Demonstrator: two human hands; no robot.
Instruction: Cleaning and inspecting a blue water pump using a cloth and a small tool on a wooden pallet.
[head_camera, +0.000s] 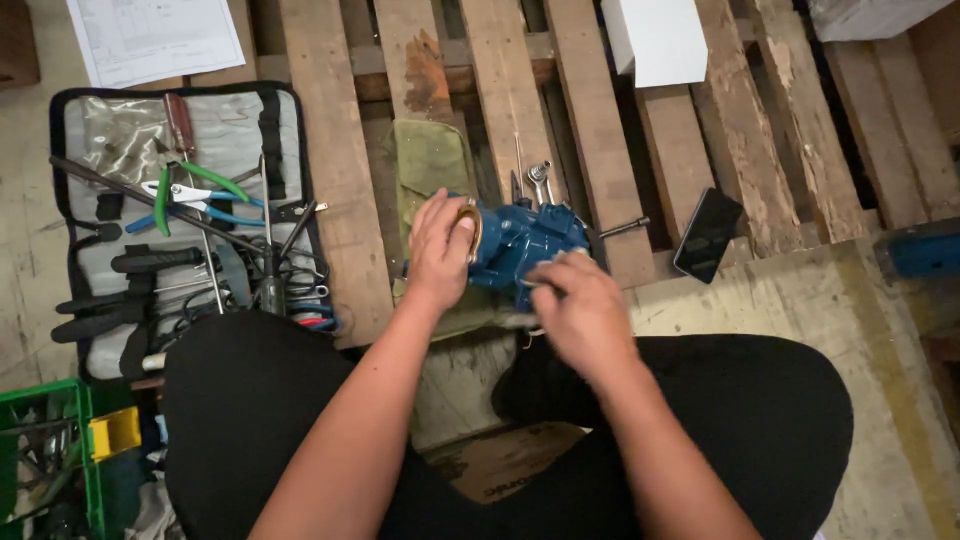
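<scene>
A blue metal machine part (528, 243) with a brass ring on its left end rests on a green cloth (428, 165) laid over a wooden pallet (340, 150). My left hand (440, 250) grips its left end, over the brass ring. My right hand (580, 305) is blurred at the part's lower right side, fingers closed against it; whether it holds a small tool I cannot tell. A spanner (541, 178) and a bolt (625, 228) lie just behind the part.
An open grey tool roll (180, 220) with pliers, screwdrivers and wrenches lies left. A black phone (707, 235) sits right of the part. A white box (657, 38), a paper sheet (155, 38), a green crate (50, 455) and my black-clad legs surround the spot.
</scene>
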